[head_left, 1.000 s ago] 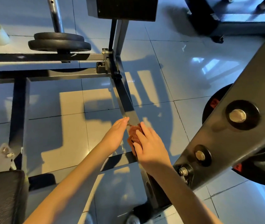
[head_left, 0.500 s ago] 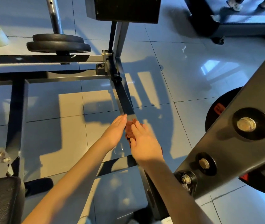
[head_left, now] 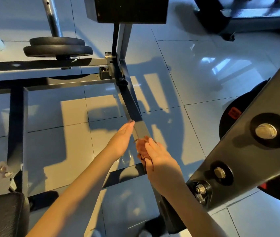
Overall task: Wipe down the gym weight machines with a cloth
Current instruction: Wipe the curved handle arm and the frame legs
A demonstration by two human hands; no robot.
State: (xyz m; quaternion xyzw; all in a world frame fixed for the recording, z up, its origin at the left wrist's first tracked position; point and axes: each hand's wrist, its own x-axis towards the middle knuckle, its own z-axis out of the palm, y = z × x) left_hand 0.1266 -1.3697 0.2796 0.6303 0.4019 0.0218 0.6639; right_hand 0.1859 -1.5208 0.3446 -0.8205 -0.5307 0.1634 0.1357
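Down on the weight machine's slanted frame bar (head_left: 132,108), the left hand (head_left: 120,140) rests flat, fingers straight, against its nine-o'clock side, and at three o'clock the right hand (head_left: 161,161) grips a bunched brown cloth (head_left: 141,148) against the bar.

The frame bar (head_left: 134,113) runs from near to far over the floor (head_left: 204,69). The cloth (head_left: 141,147) lies on it, in the right grip (head_left: 161,161); the left grip (head_left: 121,139) is just left of the bar. The weight plates (head_left: 58,47) sit far left, and a sloped arm (head_left: 255,151) stands at right.
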